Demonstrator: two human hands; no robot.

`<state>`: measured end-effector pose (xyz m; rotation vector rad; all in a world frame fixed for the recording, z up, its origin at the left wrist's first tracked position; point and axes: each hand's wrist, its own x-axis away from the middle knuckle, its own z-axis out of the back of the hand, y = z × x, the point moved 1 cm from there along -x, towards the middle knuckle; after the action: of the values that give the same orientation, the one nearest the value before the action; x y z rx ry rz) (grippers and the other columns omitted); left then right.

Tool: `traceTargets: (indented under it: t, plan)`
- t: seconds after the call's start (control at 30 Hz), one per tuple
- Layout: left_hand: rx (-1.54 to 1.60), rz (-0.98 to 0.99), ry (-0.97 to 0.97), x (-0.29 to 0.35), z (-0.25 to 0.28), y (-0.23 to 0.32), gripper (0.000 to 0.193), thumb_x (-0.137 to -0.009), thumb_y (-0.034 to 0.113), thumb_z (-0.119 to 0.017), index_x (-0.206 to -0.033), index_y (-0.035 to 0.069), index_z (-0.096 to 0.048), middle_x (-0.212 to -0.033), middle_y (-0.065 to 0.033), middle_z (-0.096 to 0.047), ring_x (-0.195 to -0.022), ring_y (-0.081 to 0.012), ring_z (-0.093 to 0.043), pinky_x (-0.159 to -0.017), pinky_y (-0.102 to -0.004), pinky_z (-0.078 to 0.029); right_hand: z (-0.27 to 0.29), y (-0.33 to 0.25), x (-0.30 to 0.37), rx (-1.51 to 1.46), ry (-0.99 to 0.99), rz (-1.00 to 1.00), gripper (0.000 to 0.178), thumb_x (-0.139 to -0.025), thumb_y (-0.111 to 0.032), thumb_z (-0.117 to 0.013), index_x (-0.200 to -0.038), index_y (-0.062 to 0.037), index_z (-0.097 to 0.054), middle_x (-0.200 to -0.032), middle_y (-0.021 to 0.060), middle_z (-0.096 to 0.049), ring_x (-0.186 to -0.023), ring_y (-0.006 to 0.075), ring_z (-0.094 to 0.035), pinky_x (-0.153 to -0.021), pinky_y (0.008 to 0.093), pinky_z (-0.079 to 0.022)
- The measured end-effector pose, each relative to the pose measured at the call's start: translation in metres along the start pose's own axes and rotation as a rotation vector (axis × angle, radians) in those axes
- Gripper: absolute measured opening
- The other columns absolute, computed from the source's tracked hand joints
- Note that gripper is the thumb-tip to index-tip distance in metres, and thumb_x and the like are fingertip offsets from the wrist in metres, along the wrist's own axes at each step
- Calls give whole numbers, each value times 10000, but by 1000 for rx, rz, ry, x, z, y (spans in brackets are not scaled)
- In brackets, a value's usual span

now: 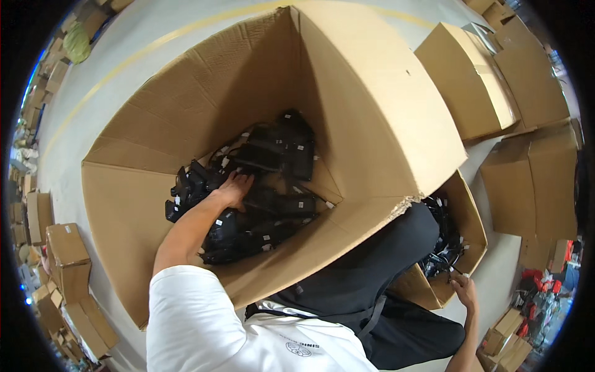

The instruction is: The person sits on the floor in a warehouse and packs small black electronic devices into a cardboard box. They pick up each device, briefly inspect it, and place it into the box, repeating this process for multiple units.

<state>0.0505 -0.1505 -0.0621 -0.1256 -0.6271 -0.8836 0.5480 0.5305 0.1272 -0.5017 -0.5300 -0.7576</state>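
Observation:
My left hand [235, 189] reaches deep into a big cardboard box [365, 80]. Its fingers are apart and rest against black plastic parts [266, 152] with small white labels and cables, heaped on the box's bottom. Part of the fingers is hard to see against the dark pile. Off to the right, my right hand [463, 290] is at the near right edge of a smaller cardboard box [474, 232], its fingers closed. A thin dark strand shows by the fingertips, but what they hold is too small to make out. Black cables with white ends [441, 248] fill this smaller box.
My black-trousered leg [372, 248] lies between the two boxes. More cardboard boxes [465, 87] stand at the far right, with stacked cartons [68, 254] along the left. Red and grey bagged items [542, 297] lie at the lower right. A yellow line [124, 62] crosses the grey floor.

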Motion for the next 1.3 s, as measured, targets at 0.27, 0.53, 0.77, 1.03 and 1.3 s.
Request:
traceTargets:
  t: [0.27,0.53,0.77,1.03,1.3]
  plan:
    - [447,283,183,37,-41,20,963,-604,344,-895,-1378,-48,-478,-1356,-327,-514,-1211,-516,-570,-1035,-504,-496,-21,24,16,-146,-12,-104,331,-927,-139,-713,-1158,92,-662,-930,151,-733,-816,207,-699,-722,354,-551]
    - [966,314,151,75,69,15,827,-666,254,-906,-1335,-78,-552,-1161,-191,-691,-1092,-281,-663,-988,-375,-515,6,-23,11,-14,171,242,190,-890,-127,-692,-941,50,-647,-760,132,-648,-707,188,-617,-665,365,-504]
    - [1557,-13,490,152,219,58,741,-726,158,-867,-1349,-76,-542,-1167,-120,-680,-1053,-193,-658,-972,-347,-522,72,-250,81,-397,503,518,287,-878,-8,-672,-1161,36,-690,-999,118,-750,-915,179,-707,-844,320,-562]
    - [1647,-437,663,160,290,173,944,-652,203,-932,-1413,-78,-450,-1248,-130,-634,-1151,-214,-634,-1033,-364,-505,27,-486,105,-681,295,1204,1036,-768,-385,-887,-1526,50,-329,-1590,369,-219,-1495,462,-276,-1207,452,-306]
    - [1969,-535,235,169,309,204,747,-873,191,-770,-1484,-25,-397,-1425,-177,-543,-1271,-265,-595,-1059,-417,-520,26,-464,131,-792,212,1355,545,-890,-134,-793,-1387,-51,-584,-1620,315,-264,-1478,378,-379,-1136,399,-383]
